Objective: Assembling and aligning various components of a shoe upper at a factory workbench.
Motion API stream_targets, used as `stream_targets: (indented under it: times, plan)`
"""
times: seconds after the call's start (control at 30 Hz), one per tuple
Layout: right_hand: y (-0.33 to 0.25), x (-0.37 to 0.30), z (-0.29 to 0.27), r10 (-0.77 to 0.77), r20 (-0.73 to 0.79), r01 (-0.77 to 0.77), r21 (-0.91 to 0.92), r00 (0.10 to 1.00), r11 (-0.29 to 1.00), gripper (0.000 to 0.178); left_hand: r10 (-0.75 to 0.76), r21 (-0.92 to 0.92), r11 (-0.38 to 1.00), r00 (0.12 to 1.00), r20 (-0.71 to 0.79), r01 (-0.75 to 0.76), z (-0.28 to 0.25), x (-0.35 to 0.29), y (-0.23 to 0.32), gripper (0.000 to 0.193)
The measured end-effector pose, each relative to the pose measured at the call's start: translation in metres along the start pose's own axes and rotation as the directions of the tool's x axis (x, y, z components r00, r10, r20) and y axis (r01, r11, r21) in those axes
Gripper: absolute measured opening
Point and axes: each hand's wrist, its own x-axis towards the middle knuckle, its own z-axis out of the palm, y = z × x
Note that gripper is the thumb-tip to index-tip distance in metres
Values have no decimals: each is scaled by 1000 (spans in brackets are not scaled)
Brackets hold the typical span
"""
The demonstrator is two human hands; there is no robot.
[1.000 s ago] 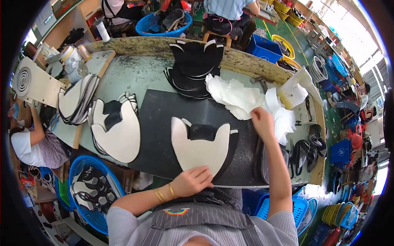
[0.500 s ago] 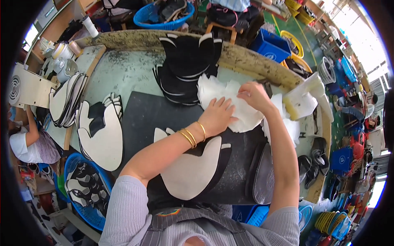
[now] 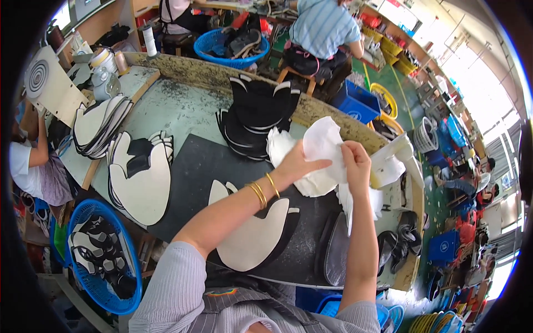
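A thin white sheet [image 3: 323,143] is lifted up between my two hands. My left hand [image 3: 294,165], with gold bangles at the wrist, holds its left side, thumb stretched across the front; the other fingers are largely hidden. At the sheet's right edge, my right hand [image 3: 356,165] pinches it between thumb and fingertips. Below them lies a pile of similar white sheets [image 3: 311,186]. A cream, curved shoe-upper piece [image 3: 252,238] with a black layer under it rests on the dark mat [image 3: 191,172], beneath my left forearm.
Stacked black cut pieces [image 3: 258,114] stand beyond the mat. Cream pieces [image 3: 139,183] are piled to the left, near a blue basket [image 3: 136,277] of parts. A dark curved block [image 3: 335,250] and black shoes [image 3: 408,233] sit right. Co-workers sit beyond the table's raised rim [image 3: 191,67].
Both hands have raised a white sheet off the pile. My right hand has come lower, beside the left. The whole view has shifted and turned slightly.
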Motion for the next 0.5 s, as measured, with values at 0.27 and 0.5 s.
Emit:
stream_targets:
  times: [0.27,0.5]
  plan:
    - [-40,-64,32,395,-21,-380,231,918,895,19,-49,240,966,982,-180,92,2,-63,63,17]
    - [-78,-99,62,545,368,-656,480,753,583,28,-215,239,930,940,-266,281,-29,-139,100,23]
